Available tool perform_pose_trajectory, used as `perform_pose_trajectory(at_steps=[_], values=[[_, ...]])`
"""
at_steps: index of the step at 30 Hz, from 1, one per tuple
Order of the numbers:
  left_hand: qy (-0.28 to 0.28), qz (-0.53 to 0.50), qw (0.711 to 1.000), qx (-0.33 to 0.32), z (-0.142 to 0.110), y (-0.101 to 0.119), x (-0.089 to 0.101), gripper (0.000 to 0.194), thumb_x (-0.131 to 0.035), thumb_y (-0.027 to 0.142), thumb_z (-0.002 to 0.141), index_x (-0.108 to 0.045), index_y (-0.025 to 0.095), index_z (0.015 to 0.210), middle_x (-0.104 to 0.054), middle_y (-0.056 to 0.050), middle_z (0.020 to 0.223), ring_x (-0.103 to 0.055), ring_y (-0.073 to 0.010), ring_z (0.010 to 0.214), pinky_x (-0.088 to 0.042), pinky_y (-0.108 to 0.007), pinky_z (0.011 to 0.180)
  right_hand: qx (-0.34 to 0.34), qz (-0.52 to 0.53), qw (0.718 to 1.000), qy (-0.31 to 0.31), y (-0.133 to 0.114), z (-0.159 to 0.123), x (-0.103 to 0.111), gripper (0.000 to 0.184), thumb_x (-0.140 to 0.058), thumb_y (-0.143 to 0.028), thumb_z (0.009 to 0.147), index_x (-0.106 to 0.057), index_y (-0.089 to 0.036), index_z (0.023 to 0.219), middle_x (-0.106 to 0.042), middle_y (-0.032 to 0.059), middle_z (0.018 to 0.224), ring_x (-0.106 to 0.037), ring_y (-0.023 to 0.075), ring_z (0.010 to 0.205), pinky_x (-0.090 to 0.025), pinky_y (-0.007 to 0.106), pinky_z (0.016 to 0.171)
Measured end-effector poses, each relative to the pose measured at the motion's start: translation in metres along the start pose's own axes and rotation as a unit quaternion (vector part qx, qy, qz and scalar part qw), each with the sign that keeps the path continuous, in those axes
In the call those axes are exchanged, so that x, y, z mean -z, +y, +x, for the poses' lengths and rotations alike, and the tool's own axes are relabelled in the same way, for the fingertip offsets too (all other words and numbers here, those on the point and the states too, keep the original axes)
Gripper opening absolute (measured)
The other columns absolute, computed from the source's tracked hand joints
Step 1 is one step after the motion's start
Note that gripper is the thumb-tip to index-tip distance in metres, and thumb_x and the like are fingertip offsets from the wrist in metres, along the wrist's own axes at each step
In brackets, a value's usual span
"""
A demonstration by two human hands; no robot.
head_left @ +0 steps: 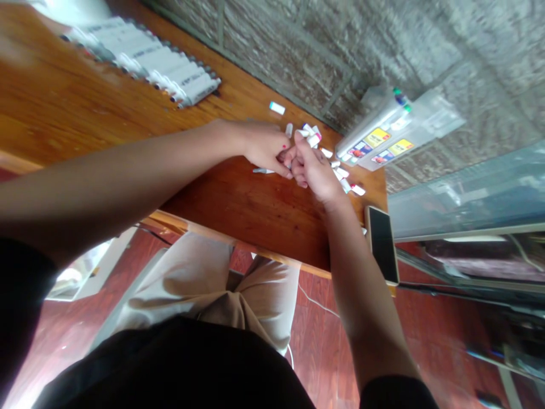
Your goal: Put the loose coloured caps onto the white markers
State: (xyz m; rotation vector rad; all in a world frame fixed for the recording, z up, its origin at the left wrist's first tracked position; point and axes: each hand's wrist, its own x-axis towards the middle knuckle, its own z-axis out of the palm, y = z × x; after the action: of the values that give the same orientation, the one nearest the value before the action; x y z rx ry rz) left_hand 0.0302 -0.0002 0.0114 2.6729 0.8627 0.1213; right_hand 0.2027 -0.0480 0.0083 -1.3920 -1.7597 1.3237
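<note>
My left hand [266, 146] and my right hand [313, 167] meet over the wooden table [85, 102], fingers curled and pinched together. My right hand grips a white marker [310, 135] that pokes up past its fingers. My left hand's fingertips press on a small red piece [284, 147] between the two hands; what it is I cannot make out. A grey marker [264, 170] lies on the table just under my left hand. Several loose white caps [340, 170] are scattered around my right hand.
A row of white markers [149, 59] lies side by side at the far left of the table. A clear plastic marker case [395, 130] sits at the far right edge. A phone [382, 243] lies by my right forearm. One lone cap [277, 108] rests beyond my hands.
</note>
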Motion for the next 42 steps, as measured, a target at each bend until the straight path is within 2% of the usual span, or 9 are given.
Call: perform_pose_trajectory(at_steps=[5,11,18,25,30,37,42], values=[[-0.006,-0.009,1.000,-0.009,-0.002,0.001,0.002,0.032,-0.059,0.045,0.091,-0.076,0.019,0.101,-0.075,-0.003,0.087,-0.057,-0.0123,0.072,-0.036,-0.023,0.068,0.005,0.007,1.000,0.001,0.002,0.001,0.001,0.068,-0.030,-0.083,0.089,-0.056,-0.021,0.074,-0.030,-0.0064,0.044,-0.024,0.0070,0.038,-0.020,0.024,0.038],[-0.001,-0.005,1.000,0.011,-0.001,0.003,0.003,0.032,-0.061,0.047,0.088,-0.076,0.019,0.089,-0.073,-0.003,0.082,-0.054,-0.0123,0.066,-0.033,-0.025,0.064,0.003,0.005,1.000,0.005,0.001,0.001,0.000,0.066,-0.034,-0.080,0.090,-0.056,-0.021,0.073,-0.031,-0.0063,0.044,-0.025,0.0071,0.038,-0.021,0.023,0.039],[-0.011,-0.036,0.999,0.006,0.000,0.001,0.001,0.032,-0.061,0.045,0.088,-0.078,0.022,0.103,-0.075,-0.002,0.092,-0.057,-0.0128,0.075,-0.037,-0.024,0.075,0.010,-0.001,1.000,0.003,0.001,0.001,0.000,0.068,-0.031,-0.082,0.089,-0.055,-0.021,0.073,-0.032,-0.0061,0.044,-0.027,0.0073,0.039,-0.023,0.023,0.040],[0.002,-0.054,0.998,-0.020,0.000,-0.002,-0.001,0.029,-0.060,0.042,0.087,-0.078,0.024,0.102,-0.075,0.000,0.090,-0.058,-0.0104,0.074,-0.037,-0.020,0.070,0.015,-0.032,0.999,0.012,0.002,0.000,0.000,0.066,-0.032,-0.081,0.090,-0.059,-0.022,0.077,-0.036,-0.0051,0.047,-0.033,0.0085,0.043,-0.027,0.025,0.043],[0.008,-0.048,0.999,0.003,0.000,-0.001,-0.001,0.032,-0.061,0.043,0.085,-0.078,0.024,0.105,-0.075,0.000,0.088,-0.059,-0.0115,0.077,-0.037,-0.020,0.073,0.037,-0.072,0.997,0.019,0.003,0.000,-0.001,0.064,-0.038,-0.079,0.090,-0.061,-0.021,0.077,-0.041,-0.0039,0.050,-0.041,0.0089,0.050,-0.031,0.024,0.048],[0.021,-0.049,0.998,0.019,0.001,-0.001,-0.003,0.027,-0.061,0.044,0.083,-0.078,0.025,0.094,-0.070,0.000,0.073,-0.061,-0.0159,0.082,-0.041,-0.024,0.082,0.075,-0.110,0.991,0.024,0.001,-0.004,-0.004,0.057,-0.045,-0.070,0.094,-0.061,-0.019,0.073,-0.049,-0.0020,0.059,-0.047,0.0089,0.060,-0.034,0.024,0.058],[0.032,-0.068,0.997,0.028,-0.004,0.005,-0.002,0.023,-0.061,0.041,0.081,-0.077,0.027,0.090,-0.069,0.000,0.071,-0.063,-0.0191,0.089,-0.042,-0.027,0.088,0.085,-0.152,0.984,0.033,-0.006,-0.012,-0.004,0.052,-0.046,-0.062,0.097,-0.061,-0.018,0.073,-0.054,0.0005,0.065,-0.049,0.0102,0.065,-0.037,0.026,0.064]])
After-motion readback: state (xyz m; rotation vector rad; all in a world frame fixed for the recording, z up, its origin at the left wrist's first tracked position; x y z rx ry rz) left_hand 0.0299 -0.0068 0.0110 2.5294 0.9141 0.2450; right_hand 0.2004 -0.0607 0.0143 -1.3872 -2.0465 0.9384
